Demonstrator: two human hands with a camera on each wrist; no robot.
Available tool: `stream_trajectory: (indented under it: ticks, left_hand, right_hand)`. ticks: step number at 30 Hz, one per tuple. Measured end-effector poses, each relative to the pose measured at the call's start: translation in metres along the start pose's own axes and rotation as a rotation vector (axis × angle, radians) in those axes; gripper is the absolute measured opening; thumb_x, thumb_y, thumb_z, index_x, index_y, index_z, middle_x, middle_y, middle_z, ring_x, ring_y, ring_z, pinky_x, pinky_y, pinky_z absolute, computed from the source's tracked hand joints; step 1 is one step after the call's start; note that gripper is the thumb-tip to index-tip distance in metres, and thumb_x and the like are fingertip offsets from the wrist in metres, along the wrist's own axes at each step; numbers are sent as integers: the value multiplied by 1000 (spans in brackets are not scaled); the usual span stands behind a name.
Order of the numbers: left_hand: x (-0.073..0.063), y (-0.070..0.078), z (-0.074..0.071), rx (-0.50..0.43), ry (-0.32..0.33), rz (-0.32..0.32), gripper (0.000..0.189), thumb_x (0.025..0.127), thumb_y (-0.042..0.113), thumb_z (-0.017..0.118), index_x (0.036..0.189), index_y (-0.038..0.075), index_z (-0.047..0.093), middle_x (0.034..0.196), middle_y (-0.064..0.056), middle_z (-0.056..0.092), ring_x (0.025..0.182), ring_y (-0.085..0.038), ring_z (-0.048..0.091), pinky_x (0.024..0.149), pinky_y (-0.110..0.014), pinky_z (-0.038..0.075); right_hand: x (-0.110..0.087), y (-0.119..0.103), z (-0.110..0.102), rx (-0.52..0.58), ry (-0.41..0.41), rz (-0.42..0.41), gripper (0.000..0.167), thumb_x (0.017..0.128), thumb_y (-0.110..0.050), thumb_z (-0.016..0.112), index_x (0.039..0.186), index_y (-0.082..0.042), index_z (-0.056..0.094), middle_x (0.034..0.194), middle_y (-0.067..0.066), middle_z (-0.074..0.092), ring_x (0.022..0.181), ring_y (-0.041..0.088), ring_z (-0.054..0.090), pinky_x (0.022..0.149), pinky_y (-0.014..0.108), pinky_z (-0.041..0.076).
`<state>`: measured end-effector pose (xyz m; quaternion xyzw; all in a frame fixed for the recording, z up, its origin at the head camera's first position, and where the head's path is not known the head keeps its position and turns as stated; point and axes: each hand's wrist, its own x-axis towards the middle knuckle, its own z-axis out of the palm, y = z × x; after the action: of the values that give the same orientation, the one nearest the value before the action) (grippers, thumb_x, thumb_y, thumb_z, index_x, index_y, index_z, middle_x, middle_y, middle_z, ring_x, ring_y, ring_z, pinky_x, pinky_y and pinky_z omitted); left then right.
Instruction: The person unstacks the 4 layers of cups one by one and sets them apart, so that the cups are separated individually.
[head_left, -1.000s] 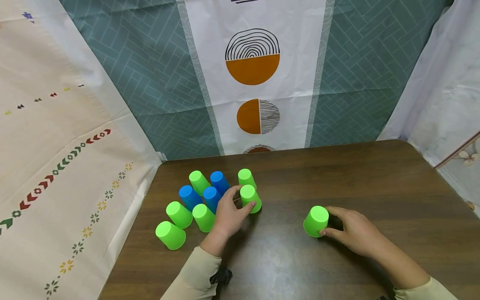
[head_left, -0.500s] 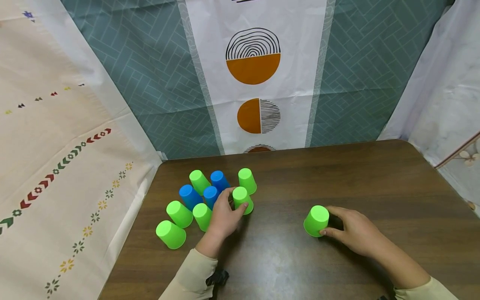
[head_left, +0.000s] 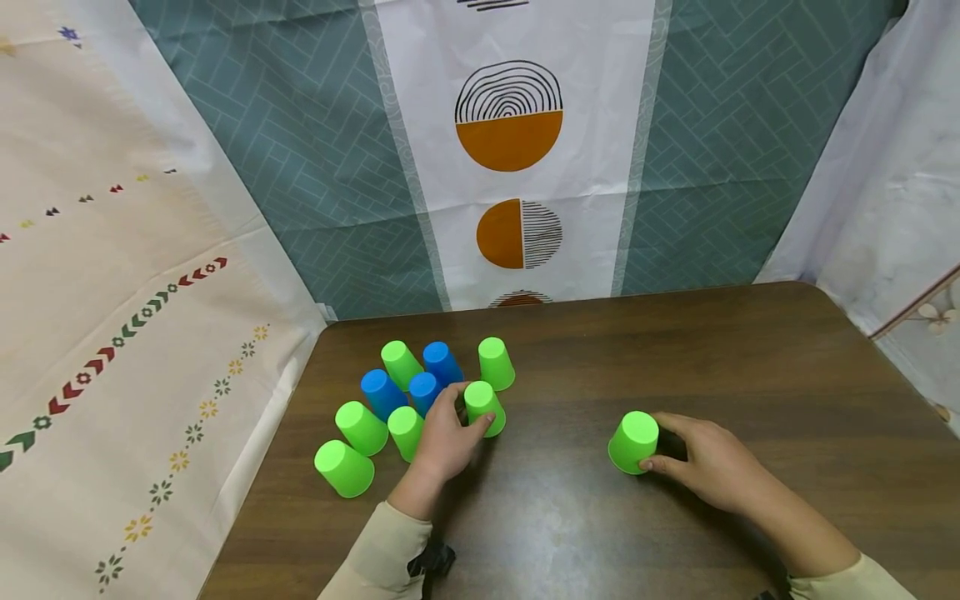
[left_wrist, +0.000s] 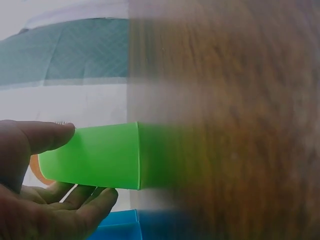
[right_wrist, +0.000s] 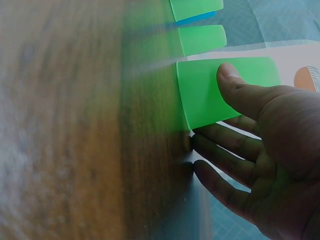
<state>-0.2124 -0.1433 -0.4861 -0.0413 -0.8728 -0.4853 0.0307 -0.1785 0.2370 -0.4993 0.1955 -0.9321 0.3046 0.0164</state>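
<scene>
My left hand holds an upside-down green plastic cup between thumb and fingers. In the left wrist view the thumb lies along one side of that green cup and the fingertips along the other, its rim at the tabletop. Further right, my right hand holds another upside-down green cup standing on the table. The right wrist view has the thumb across this cup, with the fingers partly hidden behind it. A lone green cup stands just beyond my left hand's cup.
Left of my left hand, several upturned cups stand close together, green ones in front and at the back, blue ones between. The brown wooden table ends at a hanging patterned cloth.
My left hand has shifted its green cup a little to the left and slightly nearer, away from the lone green cup. My right hand and its cup have stayed put.
</scene>
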Motion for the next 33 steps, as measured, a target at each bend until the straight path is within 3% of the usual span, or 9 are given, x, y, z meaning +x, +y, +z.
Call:
stream_trajectory:
  ticks: [22, 33]
  left_hand:
    - [-1, -1, -3, -19, -5, -26, 51, 93, 14, 81, 133, -6, 57, 133, -22, 61, 130, -43, 59, 105, -56, 51]
    - [0, -2, -2, 11, -8, -16, 51, 92, 14, 82, 134, -4, 58, 133, -20, 63, 129, -41, 60, 104, -55, 53]
  right_hand:
    - [1, -1, 0, -6, -2, 6, 68, 84, -47, 86, 137, -8, 66, 129, 10, 72, 120, 41, 66, 96, 66, 52]
    - [1, -5, -1, 26, 15, -12, 64, 88, -47, 83, 137, -11, 66, 123, -2, 73, 115, 30, 69, 94, 57, 56]
